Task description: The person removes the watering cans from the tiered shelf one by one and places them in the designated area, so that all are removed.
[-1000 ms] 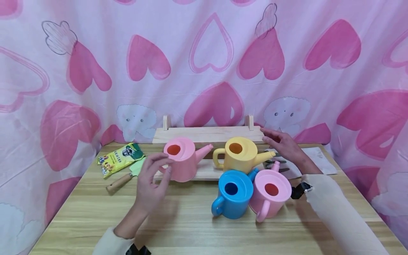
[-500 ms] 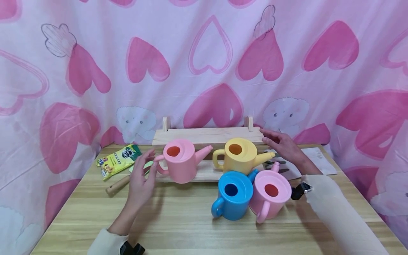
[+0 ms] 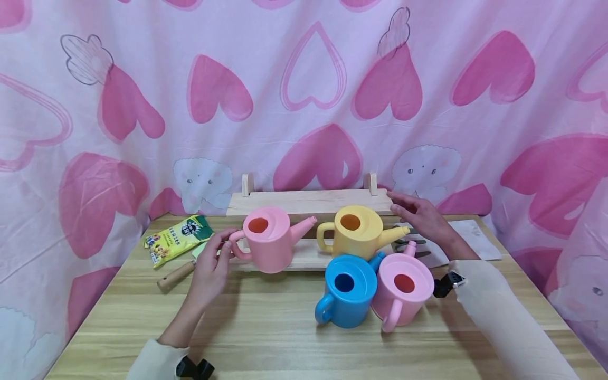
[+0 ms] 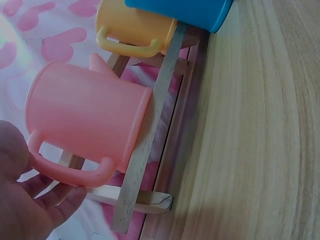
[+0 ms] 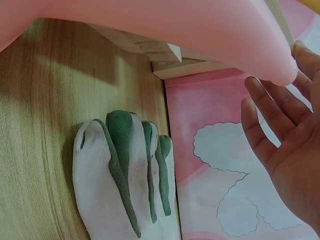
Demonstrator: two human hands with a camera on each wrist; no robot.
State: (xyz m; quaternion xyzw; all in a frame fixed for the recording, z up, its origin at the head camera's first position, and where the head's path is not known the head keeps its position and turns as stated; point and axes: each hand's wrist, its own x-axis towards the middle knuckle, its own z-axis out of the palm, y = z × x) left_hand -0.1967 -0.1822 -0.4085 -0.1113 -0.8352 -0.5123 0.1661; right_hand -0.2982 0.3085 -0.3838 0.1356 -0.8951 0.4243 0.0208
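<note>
A pink watering can (image 3: 269, 243) stands on the lower step of a wooden rack (image 3: 309, 201), its spout pointing right. My left hand (image 3: 211, 266) is beside its handle; in the left wrist view the thumb and loosely bent fingertips lie right at the handle (image 4: 75, 172), not curled round it. A yellow watering can (image 3: 358, 235) stands on the same step. In front, a blue watering can (image 3: 351, 295) and another pink watering can (image 3: 404, 290) stand close together. My right hand (image 3: 423, 219) has its fingertips at the right end of the rack's upper board, fingers extended.
At the left lie a yellow-green packet (image 3: 178, 240) and a trowel with a wooden handle (image 3: 176, 277), partly behind my left hand. White gloves with green parts (image 5: 120, 165) lie at the right. A pink heart-print curtain (image 3: 304, 105) hangs behind the wooden table (image 3: 285, 338).
My left hand has drawn back leftward from in front of the pink watering can, then come slightly in to its handle. The cans and my right hand have stayed in place.
</note>
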